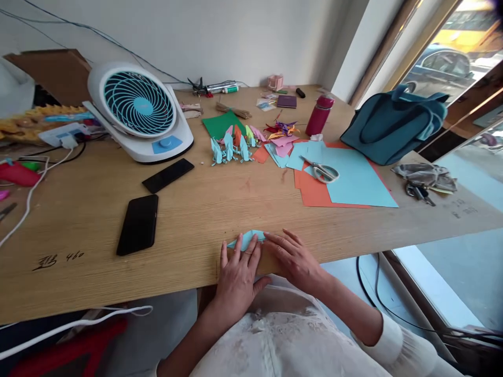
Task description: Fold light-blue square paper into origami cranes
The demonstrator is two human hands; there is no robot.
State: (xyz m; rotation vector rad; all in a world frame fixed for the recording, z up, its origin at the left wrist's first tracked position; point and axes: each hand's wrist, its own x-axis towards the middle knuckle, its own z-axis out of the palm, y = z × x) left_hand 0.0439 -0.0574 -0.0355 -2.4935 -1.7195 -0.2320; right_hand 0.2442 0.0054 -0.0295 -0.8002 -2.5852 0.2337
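Observation:
A folded piece of light blue paper [247, 239] lies at the table's front edge, partly covered by fingers. My left hand [239, 272] rests over it with fingers stretched out and the fingertips pressing on the paper. My right hand [295, 259] lies flat at the paper's right end, its fingers extended and the fingertips touching that end. Part of the paper's lower edge is hidden under the hands. Farther back stand several folded paper cranes [229, 147], mostly light blue, with pink, orange and green ones behind.
Scissors [323, 172] lie on light blue sheets [359, 178] over orange paper. Two black phones [137, 225] and a white fan [137, 104] are at left. A dark pink bottle [319, 115], teal bag [393, 125] and keys [418, 192] stand or lie at right.

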